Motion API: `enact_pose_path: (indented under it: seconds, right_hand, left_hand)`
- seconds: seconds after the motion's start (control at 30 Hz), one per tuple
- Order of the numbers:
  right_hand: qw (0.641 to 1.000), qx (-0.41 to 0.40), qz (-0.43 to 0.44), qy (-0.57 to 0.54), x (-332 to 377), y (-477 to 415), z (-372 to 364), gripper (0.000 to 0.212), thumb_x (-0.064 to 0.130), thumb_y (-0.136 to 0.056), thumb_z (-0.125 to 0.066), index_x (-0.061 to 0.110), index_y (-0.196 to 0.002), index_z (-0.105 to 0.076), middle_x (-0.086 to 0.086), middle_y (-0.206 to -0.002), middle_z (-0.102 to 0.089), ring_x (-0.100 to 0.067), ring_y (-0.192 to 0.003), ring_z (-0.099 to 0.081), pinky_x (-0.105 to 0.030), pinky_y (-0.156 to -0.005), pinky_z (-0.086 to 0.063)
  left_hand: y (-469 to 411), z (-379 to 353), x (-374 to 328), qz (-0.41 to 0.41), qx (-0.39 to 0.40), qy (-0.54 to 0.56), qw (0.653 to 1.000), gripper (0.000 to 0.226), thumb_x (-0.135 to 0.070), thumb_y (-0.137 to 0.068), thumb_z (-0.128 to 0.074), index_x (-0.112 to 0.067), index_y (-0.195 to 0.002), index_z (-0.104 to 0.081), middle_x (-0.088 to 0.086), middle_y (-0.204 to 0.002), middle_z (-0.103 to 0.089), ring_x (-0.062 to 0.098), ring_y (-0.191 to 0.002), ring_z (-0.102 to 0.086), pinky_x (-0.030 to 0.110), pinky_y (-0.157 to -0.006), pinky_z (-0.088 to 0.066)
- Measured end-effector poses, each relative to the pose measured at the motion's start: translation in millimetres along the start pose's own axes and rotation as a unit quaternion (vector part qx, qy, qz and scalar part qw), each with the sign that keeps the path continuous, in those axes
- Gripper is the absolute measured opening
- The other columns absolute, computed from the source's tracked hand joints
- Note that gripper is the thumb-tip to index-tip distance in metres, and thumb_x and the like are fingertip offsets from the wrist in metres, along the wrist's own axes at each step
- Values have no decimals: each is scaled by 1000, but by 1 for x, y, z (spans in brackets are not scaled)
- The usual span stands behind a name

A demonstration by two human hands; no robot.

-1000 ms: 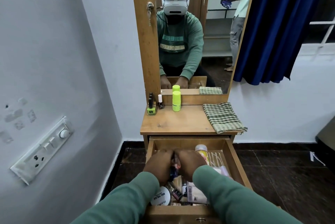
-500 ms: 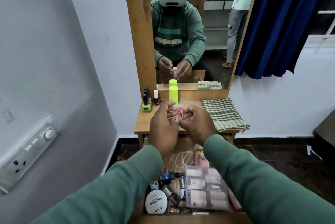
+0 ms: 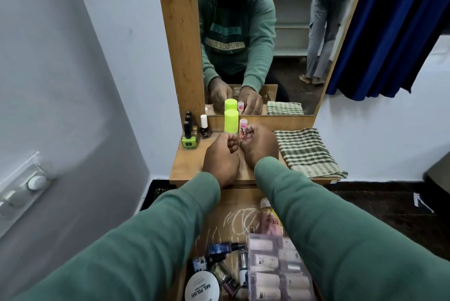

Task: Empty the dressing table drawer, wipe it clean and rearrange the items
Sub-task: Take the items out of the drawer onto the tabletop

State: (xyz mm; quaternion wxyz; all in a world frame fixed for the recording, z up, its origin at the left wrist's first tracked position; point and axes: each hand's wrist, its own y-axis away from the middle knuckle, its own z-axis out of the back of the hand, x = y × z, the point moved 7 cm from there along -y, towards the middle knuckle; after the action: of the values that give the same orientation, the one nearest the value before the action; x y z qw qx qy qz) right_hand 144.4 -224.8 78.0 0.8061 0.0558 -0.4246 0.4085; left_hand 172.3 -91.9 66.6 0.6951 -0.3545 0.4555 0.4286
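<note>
The right hand [image 3: 259, 145] curls its fingers round a small pink tube [image 3: 243, 128], holding it upright on the dressing table top [image 3: 192, 162] just beside the lime-green bottle [image 3: 231, 121]. The left hand [image 3: 222, 157] sits close beside it, fingers curled toward the palm; whether they pinch anything cannot be told. Below, the open drawer [image 3: 233, 218] holds a round tin [image 3: 202, 287] and a clear box [image 3: 277, 269].

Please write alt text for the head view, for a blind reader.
The right hand holds a small pink tube upright beside a lime-green bottle on the dressing table; the left hand curls close by. The open drawer below holds cosmetics.
</note>
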Motion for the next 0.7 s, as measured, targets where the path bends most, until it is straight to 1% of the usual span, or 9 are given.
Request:
enact_pose_path:
  seconds: [0.17,0.27,0.37,0.4,0.47,0.53,0.6,0.63,0.7]
  right_hand:
    - [1000,-6,-12,-19,-5,-4,-1,14,13,-81,-80,19,-85,-68,2,-86,-75,-18,-81,-69,-35,-79,-59]
    - [999,12,-26,-36,-7,-2,0,23,12,-80,-83,24,-86,-64,2,-92,-76,-17,-86,-71,-33,-84,-59]
    - [997,26,-52,-45,-13,7,4,29,16,-78,-86,28,-88,-62,2,-96,-73,-18,-88,-70,-37,-87,-59]
    - [997,28,-61,-47,-15,12,8,31,17,-76,-88,28,-91,-63,2,-98,-73,-18,-89,-70,-38,-87,-59]
    - [996,35,-62,-50,-16,28,18,33,17,-76,-88,27,-94,-63,2,-98,-72,-16,-88,-69,-37,-86,-59]
    - [998,52,-16,-36,-10,51,28,25,13,-80,-83,24,-93,-65,4,-93,-70,-14,-84,-67,-31,-78,-56]
    - [995,76,57,-15,1,80,36,16,11,-85,-75,23,-88,-66,7,-86,-67,-10,-77,-64,-28,-70,-54]
    - [992,89,94,-6,7,96,39,15,12,-87,-73,25,-87,-65,8,-85,-67,-10,-75,-63,-30,-69,-55]
    - [981,122,147,15,12,125,40,13,17,-88,-72,27,-87,-63,8,-83,-67,-9,-74,-63,-34,-69,-57]
  left_hand:
    - [1,0,3,-11,-1,-28,1000,42,11,-95,-59,-17,-126,-62,-4,-114,-70,9,-110,-66,25,-101,-55]
    - [7,1,-2,-14,15,-37,999,49,14,-94,-55,-15,-133,-60,-1,-121,-68,10,-115,-64,23,-103,-52]
    - [21,5,-5,-24,41,-56,997,57,18,-91,-50,-13,-138,-58,0,-127,-66,11,-120,-61,17,-101,-48]
    - [28,7,-6,-35,54,-69,996,56,16,-92,-50,-14,-139,-58,1,-130,-66,11,-121,-61,19,-105,-48]
    - [43,10,-9,-80,83,-109,987,50,6,-98,-55,-16,-143,-56,2,-139,-64,13,-128,-59,32,-113,-48]
    - [61,14,-12,-121,122,-161,972,50,-2,-101,-58,-18,-148,-52,2,-146,-60,16,-134,-55,39,-116,-45]
    - [82,19,-11,-141,146,-185,961,57,1,-98,-60,-20,-151,-50,1,-148,-57,16,-135,-53,37,-117,-43]
    - [94,23,-11,-157,147,-191,958,58,2,-97,-61,-20,-149,-51,0,-146,-58,16,-133,-54,36,-115,-44]
    - [117,30,-10,-196,136,-223,945,48,-3,-95,-62,-22,-139,-57,-5,-133,-61,12,-121,-58,34,-105,-50]
